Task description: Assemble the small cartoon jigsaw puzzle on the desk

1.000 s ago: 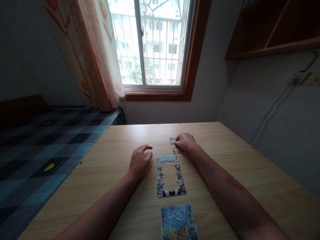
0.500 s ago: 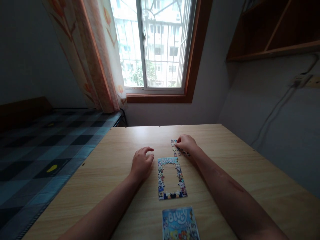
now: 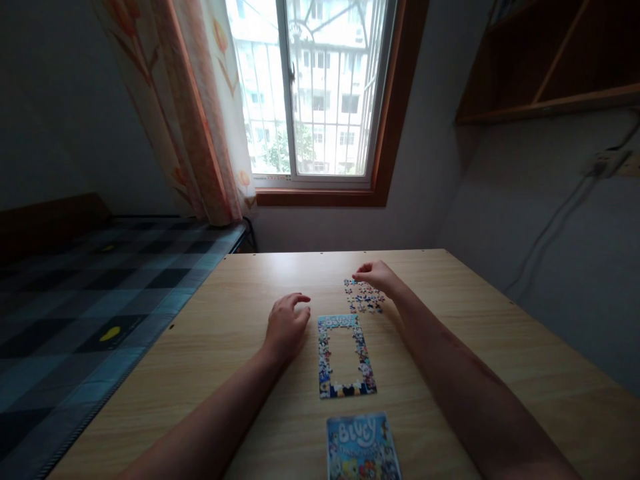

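My right hand (image 3: 377,276) is over the far edge of a group of loose jigsaw pieces (image 3: 367,300). Its thumb and fingertips are pinched together at a small bluish jigsaw piece, mostly hidden by the fingers. My left hand (image 3: 287,323) rests on the table to the left, fingers curved and thumb apart, with nothing in it. Between my forearms lies a joined jigsaw border (image 3: 324,360), a rectangle of colourful pieces with a blue title strip on top and bare wood inside. Nearer to me is a blue picture packet (image 3: 361,447) with "Bluey" lettering, cut off by the bottom of the view.
The light wooden table (image 3: 225,300) reaches toward the wall under a barred window (image 3: 325,100). On the left stand a bed with a checked cover (image 3: 165,287) and a flowered curtain (image 3: 185,120). A wooden shelf (image 3: 540,100) and a cable (image 3: 555,207) are on the right wall.
My right hand has lifted and drawn slightly away toward the far side, uncovering more of the loose pieces. My left hand keeps its place; the view has shifted a little.
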The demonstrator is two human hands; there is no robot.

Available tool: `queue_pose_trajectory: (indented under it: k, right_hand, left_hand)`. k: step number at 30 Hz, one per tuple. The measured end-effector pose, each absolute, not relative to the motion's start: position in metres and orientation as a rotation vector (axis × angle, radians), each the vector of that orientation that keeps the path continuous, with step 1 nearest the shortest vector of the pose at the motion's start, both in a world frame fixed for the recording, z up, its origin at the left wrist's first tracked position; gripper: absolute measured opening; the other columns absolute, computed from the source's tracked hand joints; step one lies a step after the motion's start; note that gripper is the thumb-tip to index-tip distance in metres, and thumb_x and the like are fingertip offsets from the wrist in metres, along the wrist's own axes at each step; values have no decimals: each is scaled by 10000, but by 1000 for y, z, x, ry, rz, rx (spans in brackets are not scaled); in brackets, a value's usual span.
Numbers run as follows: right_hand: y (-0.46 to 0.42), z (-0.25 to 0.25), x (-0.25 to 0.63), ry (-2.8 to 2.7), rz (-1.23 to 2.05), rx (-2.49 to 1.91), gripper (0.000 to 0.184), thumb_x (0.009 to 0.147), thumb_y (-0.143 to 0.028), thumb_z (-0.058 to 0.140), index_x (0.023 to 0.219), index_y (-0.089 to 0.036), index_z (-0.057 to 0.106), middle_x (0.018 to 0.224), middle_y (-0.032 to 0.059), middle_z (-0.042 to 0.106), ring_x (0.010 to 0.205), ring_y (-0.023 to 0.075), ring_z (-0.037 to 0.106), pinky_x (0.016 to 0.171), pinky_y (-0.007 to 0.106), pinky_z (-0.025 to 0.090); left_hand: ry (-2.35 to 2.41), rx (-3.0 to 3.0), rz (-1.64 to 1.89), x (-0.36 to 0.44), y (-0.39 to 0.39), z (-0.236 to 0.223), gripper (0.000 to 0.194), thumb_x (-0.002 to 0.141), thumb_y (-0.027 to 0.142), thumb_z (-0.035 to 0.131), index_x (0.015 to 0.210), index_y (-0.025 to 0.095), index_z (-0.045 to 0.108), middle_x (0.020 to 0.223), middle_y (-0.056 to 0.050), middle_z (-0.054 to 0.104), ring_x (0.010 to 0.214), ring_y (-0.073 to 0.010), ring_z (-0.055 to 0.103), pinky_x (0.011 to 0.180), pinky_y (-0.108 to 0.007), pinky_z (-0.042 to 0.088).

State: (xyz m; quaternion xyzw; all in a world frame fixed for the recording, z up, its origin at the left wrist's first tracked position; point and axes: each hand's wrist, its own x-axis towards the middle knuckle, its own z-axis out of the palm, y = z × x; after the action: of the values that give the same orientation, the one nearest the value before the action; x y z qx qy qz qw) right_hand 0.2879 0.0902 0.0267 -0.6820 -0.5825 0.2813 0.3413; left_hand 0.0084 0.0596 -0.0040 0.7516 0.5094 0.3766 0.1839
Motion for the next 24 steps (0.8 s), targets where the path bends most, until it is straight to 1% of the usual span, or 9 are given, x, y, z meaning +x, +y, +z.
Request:
queue_pose_trajectory:
  k: [3,6,10,13,15,19,24]
  right_hand:
    - [85,37,279,-1487,837,-1720,149,798,-261,721,832,-119,747,746,67,743,546,101,560,484,196,377]
    - [77,47,263,-1556,963,-1660,118,819,-247,689,803,-134,721,728,58,740,527,88,534,469,189,347]
    - [67,53,241,-1583,1196,-1531,83,820,-225,662,782,-150,666,774,64,762,558,91,560,441,176,316]
    - [64,50,232,-1606,1441,-1441,91,811,-238,676,793,-160,632,823,61,775,596,96,601,431,162,323]
    - [64,47,230,-1595,1548,-1398,107,812,-253,686,806,-165,626,839,53,777,598,88,606,428,153,330]
    - [65,42,229,-1522,1630,-1339,135,800,-267,717,788,-165,630,820,48,764,567,78,577,396,152,305]
    - [66,38,228,-1480,1712,-1256,157,774,-282,757,784,-164,654,827,51,756,589,81,579,385,148,293]
  left_hand:
    - [1434,2116,1063,8,58,-1,244,818,275,576,985,205,740,1205,-97,702,1198,-286,597,1103,-474,411]
    - [1413,2140,1104,9,56,2,219,840,304,590,960,210,747,1206,-91,702,1192,-281,599,1095,-467,418]
    - [1368,2226,1162,11,50,5,178,855,346,642,914,222,756,1132,-72,727,1126,-272,624,1049,-452,451]
    - [1307,2285,1200,12,46,7,139,845,321,687,909,224,764,1056,-59,744,1068,-259,638,1000,-429,478]
    - [1261,2314,1239,12,44,7,111,832,287,714,908,229,769,1015,-51,748,1034,-251,642,969,-418,491]
    - [1191,2339,1290,12,45,6,76,804,231,753,878,241,770,947,-33,751,966,-241,650,911,-410,504]
    - [1180,2316,1303,13,45,4,38,812,220,760,845,238,767,884,-27,743,911,-232,656,862,-399,509]
